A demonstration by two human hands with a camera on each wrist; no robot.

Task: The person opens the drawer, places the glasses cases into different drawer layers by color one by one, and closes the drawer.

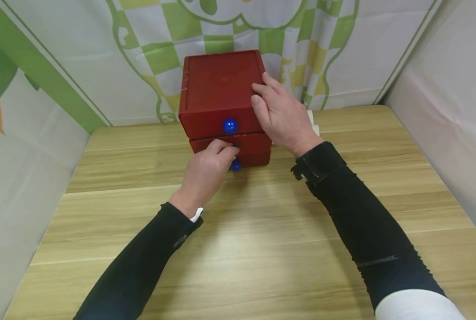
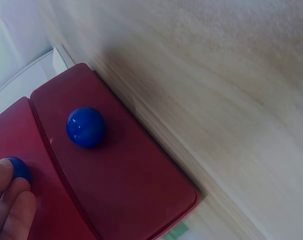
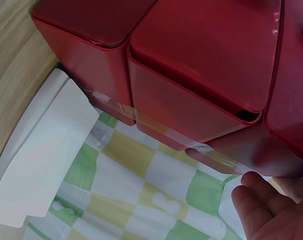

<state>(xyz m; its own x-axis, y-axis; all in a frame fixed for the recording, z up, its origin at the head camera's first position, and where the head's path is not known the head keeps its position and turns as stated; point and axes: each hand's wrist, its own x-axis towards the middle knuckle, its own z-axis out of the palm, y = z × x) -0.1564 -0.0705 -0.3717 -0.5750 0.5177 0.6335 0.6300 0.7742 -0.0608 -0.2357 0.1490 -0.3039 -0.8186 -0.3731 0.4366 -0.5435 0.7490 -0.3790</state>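
Note:
A red drawer unit (image 1: 222, 84) with stacked drawers stands toward the back of the table. My left hand (image 1: 206, 169) pinches the blue round knob of the middle drawer between thumb and fingers; that knob (image 2: 20, 169) is partly covered by them. Above it is the top drawer's blue knob (image 1: 230, 126), and below it the bottom drawer's blue knob (image 2: 85, 126). A narrow dark gap shows at one corner of the middle drawer (image 3: 206, 55). My right hand (image 1: 282, 113) rests along the unit's right top edge, fingers extended.
The unit stands on a wood-grain table (image 1: 262, 249). White flat pieces (image 3: 51, 150) lie beside it on the right, partly hidden by my hand in the head view. A green-and-white checked curtain (image 1: 174, 40) hangs close behind, and white walls (image 1: 442, 89) flank the table.

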